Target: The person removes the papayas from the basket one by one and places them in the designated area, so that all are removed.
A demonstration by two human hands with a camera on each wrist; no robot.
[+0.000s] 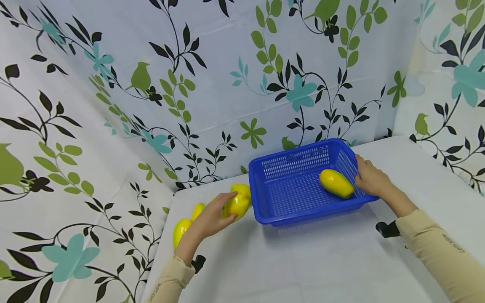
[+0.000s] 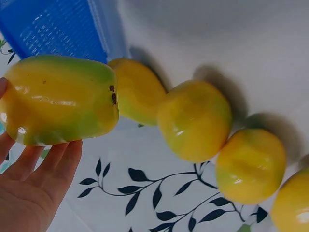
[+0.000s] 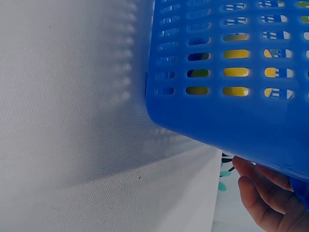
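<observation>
In the head view my left hand [image 1: 215, 215] holds a glossy yellow mango-like fruit [image 1: 238, 206] just left of the blue plastic basket [image 1: 284, 195]. The left wrist view shows this fruit [image 2: 60, 101] as oblong and yellow-green, with small dark marks at one end, my fingers [image 2: 58, 164] and thumb around it. My right hand [image 1: 373, 180] grips the basket's right rim, its fingertips partly hidden. Inside the basket, near that hand, lies another yellow fruit [image 1: 336, 184]. Through the slots of the basket wall [image 3: 207, 111], patches of yellow show in the right wrist view.
More yellow fruits stand in a row along the table's left edge, among them one [image 1: 242, 190] beside the basket and one [image 1: 182, 231] by my left wrist. A white cloth [image 1: 303, 256] covers the table. Leaf-patterned curtains [image 1: 212, 105] hang behind and at both sides.
</observation>
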